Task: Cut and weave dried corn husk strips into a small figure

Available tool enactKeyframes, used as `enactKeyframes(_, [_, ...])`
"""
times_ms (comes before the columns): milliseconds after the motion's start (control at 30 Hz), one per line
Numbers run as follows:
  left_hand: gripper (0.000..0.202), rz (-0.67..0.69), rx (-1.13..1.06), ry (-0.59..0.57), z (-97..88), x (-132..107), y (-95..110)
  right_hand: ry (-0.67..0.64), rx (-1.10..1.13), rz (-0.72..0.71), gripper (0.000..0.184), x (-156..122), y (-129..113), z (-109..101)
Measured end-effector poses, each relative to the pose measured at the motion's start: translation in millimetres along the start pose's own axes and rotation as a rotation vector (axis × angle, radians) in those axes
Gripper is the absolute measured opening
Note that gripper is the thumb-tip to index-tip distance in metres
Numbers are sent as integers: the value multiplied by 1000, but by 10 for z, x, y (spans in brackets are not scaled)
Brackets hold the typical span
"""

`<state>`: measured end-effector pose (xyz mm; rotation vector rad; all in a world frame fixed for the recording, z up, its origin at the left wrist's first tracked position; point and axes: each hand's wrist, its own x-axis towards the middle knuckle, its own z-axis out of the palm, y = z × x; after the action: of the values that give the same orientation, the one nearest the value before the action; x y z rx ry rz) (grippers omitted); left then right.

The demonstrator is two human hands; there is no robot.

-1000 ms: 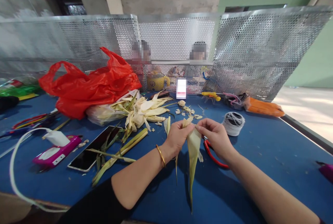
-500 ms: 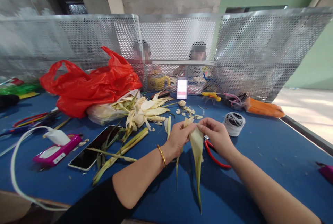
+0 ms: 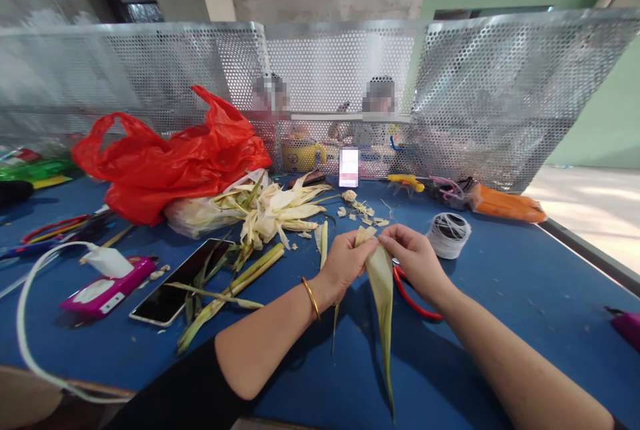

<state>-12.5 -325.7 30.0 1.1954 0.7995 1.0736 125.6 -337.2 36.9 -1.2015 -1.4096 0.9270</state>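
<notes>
A long pale-green corn husk (image 3: 381, 290) hangs point-down from between my two hands. My left hand (image 3: 346, 260) is closed around its upper part, where a paler bunched end sticks out above the fingers. With thumb and fingertips, my right hand (image 3: 413, 253) pinches the husk's top right edge. Just under that hand lie red-handled scissors or pliers (image 3: 415, 303), partly hidden by it. A spool of white string (image 3: 449, 237) stands to the right. Pale husk scraps (image 3: 367, 211) are scattered on the table beyond my fingers.
On the left of the blue table (image 3: 510, 350) lie a heap of husks (image 3: 280, 210), a red plastic bag (image 3: 175, 163), a phone (image 3: 175, 290) and a magenta power bank (image 3: 107, 290) with a white cable. Behind stands a perforated metal screen (image 3: 480, 103), with two people beyond it.
The hanging husk tip has swung slightly right and lower. A thin strip below my left hand has shifted left. Both hands keep their grip, almost in place.
</notes>
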Motion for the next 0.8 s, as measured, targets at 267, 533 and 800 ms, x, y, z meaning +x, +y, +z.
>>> enactKeyframes(267, [30, 52, 19, 19, -20, 24, -78, 37, -97, -63, 25, -26, 28, 27])
enactKeyframes(533, [30, -32, -126, 23, 48, -10, 4, 138, -216, -268, 19, -86, -56, 43])
enactKeyframes(800, [33, -6, -77, 47, -25, 27, -16, 13, 334, 218, 32, -74, -86, 71])
